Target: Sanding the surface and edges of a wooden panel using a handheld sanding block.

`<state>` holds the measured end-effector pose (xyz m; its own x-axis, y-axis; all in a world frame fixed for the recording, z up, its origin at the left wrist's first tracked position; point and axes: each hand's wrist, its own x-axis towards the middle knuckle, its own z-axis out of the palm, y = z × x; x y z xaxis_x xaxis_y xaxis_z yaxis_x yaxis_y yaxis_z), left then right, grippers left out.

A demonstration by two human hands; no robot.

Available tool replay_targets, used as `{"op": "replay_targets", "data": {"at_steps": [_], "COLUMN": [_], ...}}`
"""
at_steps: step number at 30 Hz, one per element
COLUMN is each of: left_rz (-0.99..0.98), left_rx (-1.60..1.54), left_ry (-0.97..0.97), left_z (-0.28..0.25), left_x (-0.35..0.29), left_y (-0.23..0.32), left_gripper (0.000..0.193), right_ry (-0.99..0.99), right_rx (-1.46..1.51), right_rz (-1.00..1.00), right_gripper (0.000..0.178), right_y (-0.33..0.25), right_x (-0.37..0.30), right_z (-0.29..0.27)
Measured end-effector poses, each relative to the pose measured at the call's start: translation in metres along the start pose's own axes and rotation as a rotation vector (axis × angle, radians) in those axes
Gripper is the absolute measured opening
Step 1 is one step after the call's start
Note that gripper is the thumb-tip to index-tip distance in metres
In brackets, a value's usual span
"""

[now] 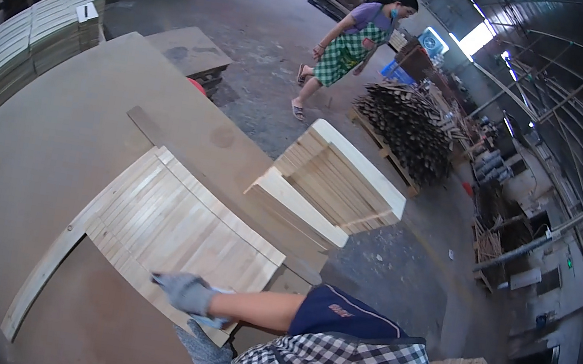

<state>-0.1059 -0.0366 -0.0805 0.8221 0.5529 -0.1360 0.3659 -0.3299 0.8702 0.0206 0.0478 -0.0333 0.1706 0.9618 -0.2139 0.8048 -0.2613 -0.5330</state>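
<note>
A slatted panel of pale wood strips (171,216) lies on a broad brown board surface. My right hand (188,294), in a grey glove, rests over the panel's near part. Its fingers are bent together with a dark spot at their tips; what they hold, if anything, I cannot make out. Close to the panel's near corner is my left hand (205,350), also gloved in grey, with fingers apart and partly hidden by my right forearm. From the panel's left side a long, slightly curved wood strip (41,280) runs toward me.
Stacked pale wooden pieces (345,179) stand beyond the panel. Bundled slats (28,37) are piled at the left. A person in a green checked apron (345,57) is on the floor ahead, near a heap of dark sticks (407,128) on a pallet.
</note>
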Motion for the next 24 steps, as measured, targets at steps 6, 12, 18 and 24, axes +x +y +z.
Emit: {"op": "replay_targets", "data": {"at_steps": [6, 12, 18, 24], "left_rz": [-0.05, -0.135, -0.172, -0.352], "left_rx": [0.15, 0.307, 0.469, 0.169], "left_ry": [0.119, 0.258, 0.394, 0.122], "left_z": [0.0, -0.003, -0.002, -0.028], "left_x": [-0.013, -0.021, -0.02, -0.006], "left_y": [0.004, -0.006, 0.013, 0.079], "left_gripper": [0.088, 0.09, 0.091, 0.087], "right_ry": [0.022, 0.008, -0.075, 0.332], "right_rx": [-0.145, 0.008, -0.069, 0.012], "right_rz": [-0.058, 0.151, 0.057, 0.22], "right_gripper": [0.017, 0.02, 0.045, 0.019], "right_y": [0.007, -0.022, 0.011, 0.039], "right_x": [-0.011, 0.031, -0.115, -0.012], "right_z": [0.007, -0.025, 0.003, 0.035]}}
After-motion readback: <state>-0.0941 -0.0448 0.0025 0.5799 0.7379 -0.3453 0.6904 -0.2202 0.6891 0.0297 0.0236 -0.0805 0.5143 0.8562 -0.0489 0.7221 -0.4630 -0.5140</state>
